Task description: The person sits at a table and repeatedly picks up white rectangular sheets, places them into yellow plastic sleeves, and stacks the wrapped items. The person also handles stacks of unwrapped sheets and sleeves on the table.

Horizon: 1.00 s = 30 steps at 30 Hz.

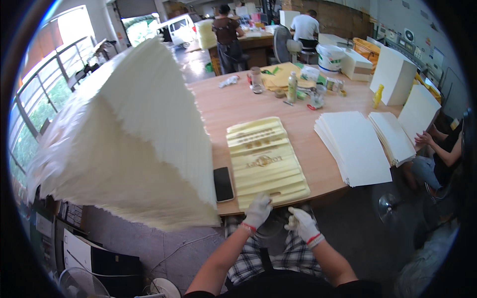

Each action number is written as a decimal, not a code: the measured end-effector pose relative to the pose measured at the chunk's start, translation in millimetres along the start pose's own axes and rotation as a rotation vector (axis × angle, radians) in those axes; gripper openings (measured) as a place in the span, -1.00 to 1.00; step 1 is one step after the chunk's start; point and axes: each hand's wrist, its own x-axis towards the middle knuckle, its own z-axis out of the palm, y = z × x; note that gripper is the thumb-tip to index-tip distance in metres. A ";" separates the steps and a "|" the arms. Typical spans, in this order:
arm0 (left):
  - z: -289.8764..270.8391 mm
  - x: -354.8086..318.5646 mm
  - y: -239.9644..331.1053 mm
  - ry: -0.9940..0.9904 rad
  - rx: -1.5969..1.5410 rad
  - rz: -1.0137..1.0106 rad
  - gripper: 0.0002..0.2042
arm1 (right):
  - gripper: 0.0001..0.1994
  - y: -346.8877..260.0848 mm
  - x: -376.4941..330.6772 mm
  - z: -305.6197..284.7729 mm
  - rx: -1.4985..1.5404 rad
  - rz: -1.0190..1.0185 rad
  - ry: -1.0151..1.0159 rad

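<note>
A stack of pale yellow bags with brown print lies in front of me; the top one has a cut-out handle slot at its near end. My left hand, in a white glove, is at the near edge of these bags with its fingers curled in. My right hand, also gloved, is off the table edge in front of my lap, fingers bent toward the thumb. Whatever either hand may hold is too small or hidden to make out. A black phone lies left of the bags.
A tall leaning pile of cream sheets rises at my left. White board stacks lie to the right, near another person's hands. Bottles, a jar and a white bucket stand farther back. Two people work beyond.
</note>
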 end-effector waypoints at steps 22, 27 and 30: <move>-45.7 150.5 -79.3 0.055 -1.347 -0.464 -0.87 | -0.72 -43.4 106.5 11.7 -1.249 -0.752 0.253; -50.7 166.4 -4.0 -0.152 -0.868 -0.462 -0.79 | -0.73 -65.7 87.0 73.9 -0.977 -1.387 0.257; -58.3 167.7 43.7 -0.195 -0.757 -0.339 -0.67 | -0.74 -63.7 152.8 96.5 -1.267 -0.841 0.005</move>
